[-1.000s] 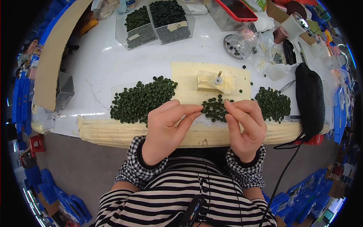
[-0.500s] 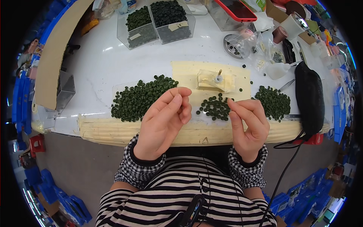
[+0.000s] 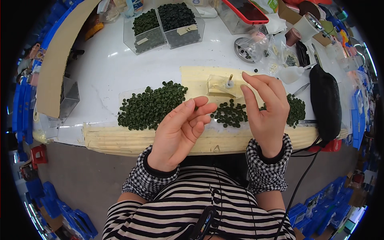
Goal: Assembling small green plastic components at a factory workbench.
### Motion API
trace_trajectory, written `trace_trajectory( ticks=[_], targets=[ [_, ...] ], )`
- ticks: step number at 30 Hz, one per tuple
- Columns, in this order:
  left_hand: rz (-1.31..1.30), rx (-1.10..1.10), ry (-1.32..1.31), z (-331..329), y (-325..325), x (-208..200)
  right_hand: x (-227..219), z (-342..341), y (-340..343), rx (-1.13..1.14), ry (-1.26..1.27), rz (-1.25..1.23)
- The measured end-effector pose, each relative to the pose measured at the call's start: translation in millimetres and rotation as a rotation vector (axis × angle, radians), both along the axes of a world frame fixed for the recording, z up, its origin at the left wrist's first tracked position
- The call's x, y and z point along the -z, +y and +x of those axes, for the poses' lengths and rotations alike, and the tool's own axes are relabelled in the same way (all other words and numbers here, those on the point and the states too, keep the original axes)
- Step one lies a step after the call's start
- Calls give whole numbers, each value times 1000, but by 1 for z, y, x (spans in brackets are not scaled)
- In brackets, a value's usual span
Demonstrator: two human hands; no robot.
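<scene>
Your right hand (image 3: 266, 110) is up beside the small cream block (image 3: 221, 85) with its upright pin (image 3: 230, 79), fingers extended and loosely spread, its grip wide with nothing visible in it. Your left hand (image 3: 181, 130) hangs just off the counter (image 3: 104, 72) edge, thumb and forefinger drawn close together. Whether one of the dark green discs sits between them, I cannot tell from this angle, the pinch is turned away.

To do this step cleanly, judge it like this: bring one disc at a time, held flat by its rim, and line its centre over the pin before you let it drop, with the block steadied so it doesn't skate on the yellow mat (image 3: 196, 78).

The stock lies close. The small middle pile (image 3: 230, 114) sits between your two hands, just beyond the left fingertips. The big pile (image 3: 150, 108) spreads to the left of your left hand, and a third pile (image 3: 297, 110) peeks out behind your right hand.
</scene>
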State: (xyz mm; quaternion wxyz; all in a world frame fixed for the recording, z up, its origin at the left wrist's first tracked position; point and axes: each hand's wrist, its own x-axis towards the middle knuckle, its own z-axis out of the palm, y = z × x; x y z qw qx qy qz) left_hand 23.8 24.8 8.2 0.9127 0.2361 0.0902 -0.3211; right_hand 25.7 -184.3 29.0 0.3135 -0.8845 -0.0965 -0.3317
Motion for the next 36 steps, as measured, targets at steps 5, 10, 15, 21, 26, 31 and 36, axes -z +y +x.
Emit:
trace_trajectory(
  ticks=[5,10,15,21,26,31,36],
  targets=[
    [-92,60,-7,-2,0,5,3,21,5,-57,77,-56],
    [-45,21,4,-3,-3,4,6,22,7,-79,82,-33],
    [70,-13,20,-2,-9,-10,6,19,5,-59,54,-16],
    [-82,-13,-39,-3,-2,7,7,19,4,-70,37,62],
    [-100,17,-38,-1,-2,8,8,18,3,-65,47,61],
    [8,-5,-20,-2,-4,2,8,18,5,-54,40,68],
    [-56,22,-96,-2,2,14,-7,10,3,-28,-86,143]
  ],
)
